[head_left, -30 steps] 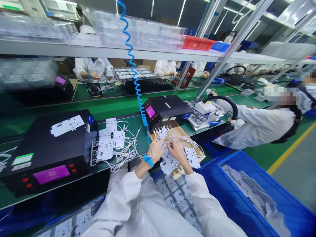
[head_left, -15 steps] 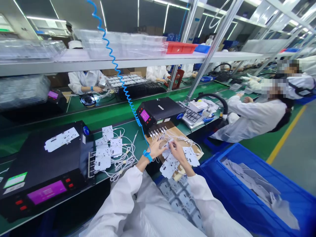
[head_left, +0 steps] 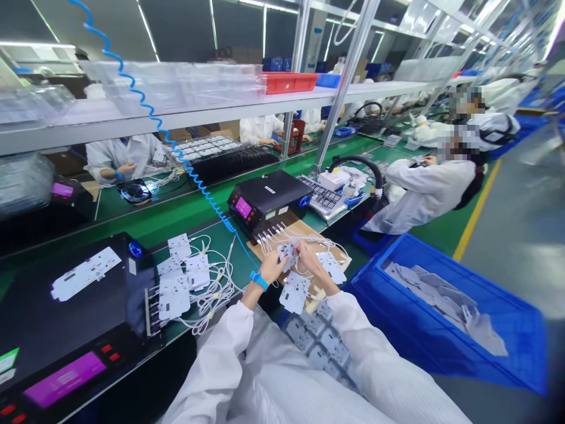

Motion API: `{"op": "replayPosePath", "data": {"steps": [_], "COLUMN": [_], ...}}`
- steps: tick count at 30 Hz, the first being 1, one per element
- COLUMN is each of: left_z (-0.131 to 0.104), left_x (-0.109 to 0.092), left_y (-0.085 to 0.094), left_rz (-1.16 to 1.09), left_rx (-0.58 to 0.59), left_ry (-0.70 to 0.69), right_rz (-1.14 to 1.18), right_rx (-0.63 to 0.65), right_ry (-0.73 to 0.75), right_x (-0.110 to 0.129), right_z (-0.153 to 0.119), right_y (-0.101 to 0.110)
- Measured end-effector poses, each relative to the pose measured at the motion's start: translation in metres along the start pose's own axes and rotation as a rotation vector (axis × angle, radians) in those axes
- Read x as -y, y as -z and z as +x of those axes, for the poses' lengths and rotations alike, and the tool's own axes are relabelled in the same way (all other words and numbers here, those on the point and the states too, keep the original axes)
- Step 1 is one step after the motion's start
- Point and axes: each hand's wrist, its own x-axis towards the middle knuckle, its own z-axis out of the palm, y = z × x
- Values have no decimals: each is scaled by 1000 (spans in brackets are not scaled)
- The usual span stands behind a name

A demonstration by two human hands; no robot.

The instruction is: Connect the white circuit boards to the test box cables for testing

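Observation:
My left hand (head_left: 271, 269), with a blue wrist strap (head_left: 259, 280), grips a white circuit board (head_left: 286, 254) by its left edge. At that board's right edge, the fingers of my right hand (head_left: 309, 259) are pinched together; what lies between them is hidden. White cables (head_left: 304, 237) run from the black test box (head_left: 271, 197) towards both hands. Just below my hands lies another white circuit board (head_left: 295, 292), and a further board (head_left: 331, 267) rests right of my right wrist, both on or over a brown cardboard sheet (head_left: 293, 222).
Left, several cabled boards (head_left: 174, 294) lie beside a larger black test box (head_left: 88, 318) with a loose board (head_left: 86, 272) on top. A tray of boards (head_left: 315, 341) sits below my hands. A blue bin (head_left: 375, 288) stands right, near a seated co-worker (head_left: 424, 188). A coiled blue cord (head_left: 194, 176) hangs ahead.
My view has turned right, so the bench appears shifted left. The board in my left hand now shows more of its face; my right hand stays at its edge.

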Motion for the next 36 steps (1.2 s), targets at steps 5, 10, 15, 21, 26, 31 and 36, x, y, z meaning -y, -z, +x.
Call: {"op": "replayPosePath", "data": {"steps": [5, 10, 15, 21, 26, 31, 36], "left_z": [-7, -17, -24, -31, -33, -37, -39], "left_x": [-2, -6, -10, -8, -5, -2, -4], "left_y": [8, 11, 12, 12, 13, 23, 24], "left_rz": [-89, -197, -260, -295, -310, -282, -223], "left_rx": [-143, -255, -303, -347, -384, -402, -392], "left_ry": [99, 214, 271, 321, 353, 336, 289], "right_rz": [-97, -261, -353, -465, -480, -508, -558], "right_rx": [-26, 42, 121, 177, 192, 183, 376], "right_ry": [21, 35, 61, 71, 111, 153, 303], "right_x": [-3, -4, 0, -6, -13, -19, -18], "right_z": [-12, -39, -50, -44, -39, -38, -53], "right_y": [12, 5, -8, -13, -13, 0, -6]}}
